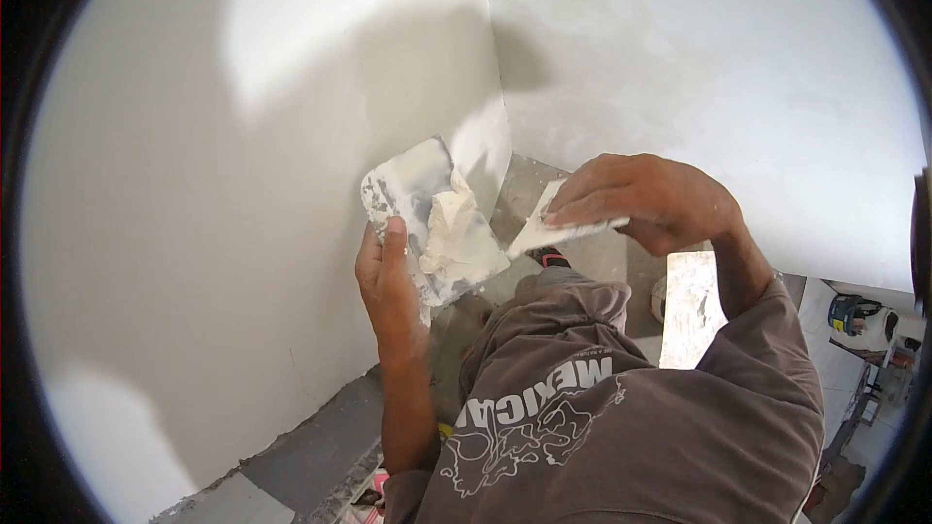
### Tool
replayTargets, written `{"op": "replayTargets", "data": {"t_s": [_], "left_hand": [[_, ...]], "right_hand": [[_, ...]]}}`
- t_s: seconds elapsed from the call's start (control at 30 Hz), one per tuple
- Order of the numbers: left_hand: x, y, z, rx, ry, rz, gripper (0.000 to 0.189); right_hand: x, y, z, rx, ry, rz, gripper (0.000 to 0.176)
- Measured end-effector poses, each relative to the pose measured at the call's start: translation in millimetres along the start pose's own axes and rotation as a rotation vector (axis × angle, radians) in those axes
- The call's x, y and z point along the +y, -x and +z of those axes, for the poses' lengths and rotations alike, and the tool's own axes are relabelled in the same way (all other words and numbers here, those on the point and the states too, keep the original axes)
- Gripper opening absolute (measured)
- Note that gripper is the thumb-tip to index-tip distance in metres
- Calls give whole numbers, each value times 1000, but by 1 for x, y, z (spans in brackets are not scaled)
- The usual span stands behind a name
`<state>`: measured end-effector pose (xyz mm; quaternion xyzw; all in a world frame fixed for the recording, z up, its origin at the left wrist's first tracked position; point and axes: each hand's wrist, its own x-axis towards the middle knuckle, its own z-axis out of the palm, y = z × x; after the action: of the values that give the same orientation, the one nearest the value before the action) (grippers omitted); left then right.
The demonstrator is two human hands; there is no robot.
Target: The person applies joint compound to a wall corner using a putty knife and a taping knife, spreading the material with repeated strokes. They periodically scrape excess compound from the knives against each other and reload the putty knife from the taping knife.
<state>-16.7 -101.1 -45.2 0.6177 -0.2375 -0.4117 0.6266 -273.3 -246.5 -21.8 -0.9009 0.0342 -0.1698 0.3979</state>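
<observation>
While the left hand clamps the board by its left edge, thumb on top, a slack grip could let it tip and drop the plaster heaped towards its right edge; the right hand clasps the blade, whose tip, by the board's lower right corner, might snag.

The white-smeared grey rectangular plate sits in the left grip, thumb over its left edge. A cream lump of soft paste lies on it toward the right edge. Right of the plate, a flat white scraper is in the right grip, its tip just beside the plate's right corner.
</observation>
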Motion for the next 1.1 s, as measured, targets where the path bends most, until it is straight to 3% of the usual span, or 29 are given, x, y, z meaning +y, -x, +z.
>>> {"op": "replayTargets", "data": {"t_s": [0.03,0.17,0.23,0.37,0.47,0.87,1.1], "left_hand": [[3,2,1,10,-10,-12,36],[3,0,0,23,-7,-16,39],[3,3,3,38,0,-28,40],[8,0,20,107,-33,-105,43],[9,0,22,145,-33,-116,44],[-1,5,29,289,-24,-109,49],[5,4,46,327,24,-121,48]], "right_hand": [[16,0,5,121,-108,-98,46],[56,0,6,463,-116,396,27],[100,-16,10,650,-184,648,32],[226,-67,9,1016,-239,651,35],[308,-103,10,1135,-106,600,33],[384,-135,-2,1235,58,495,32],[391,-144,-7,1224,106,505,32]]}}
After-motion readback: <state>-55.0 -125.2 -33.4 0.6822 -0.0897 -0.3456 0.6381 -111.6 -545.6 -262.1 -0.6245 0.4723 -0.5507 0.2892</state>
